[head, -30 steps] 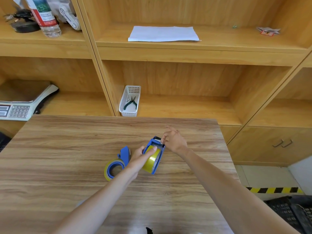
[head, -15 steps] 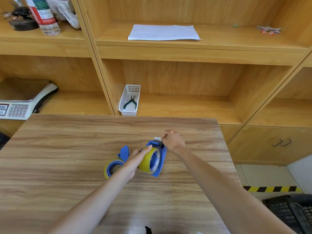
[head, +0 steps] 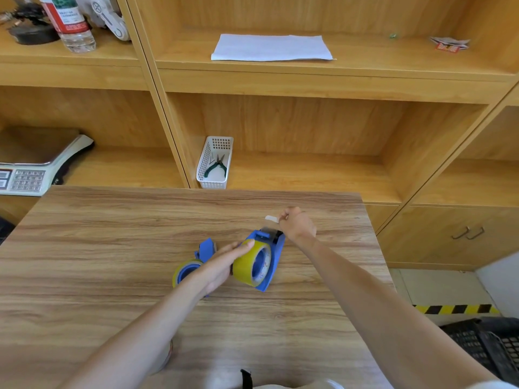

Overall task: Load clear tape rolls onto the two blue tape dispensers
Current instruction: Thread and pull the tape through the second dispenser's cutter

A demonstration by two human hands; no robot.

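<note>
Threading step: right hand (head: 298, 227) pinches the tape end (head: 271, 219) beyond the dispenser (head: 273, 256); left hand (head: 222, 269) (fingers flat, open) steadies the tape roll (head: 247, 266); next, tear it across the blade.

A packing or stockroom workspace, by the look of it: a wooden table (head: 112, 248) stands against open wooden shelving (head: 309, 82) that holds a weighing scale (head: 31, 169), a small basket (head: 202, 167) with pliers (head: 216, 166), and a sheet of paper (head: 271, 47); hazard tape (head: 455, 309) marks the floor.
</note>
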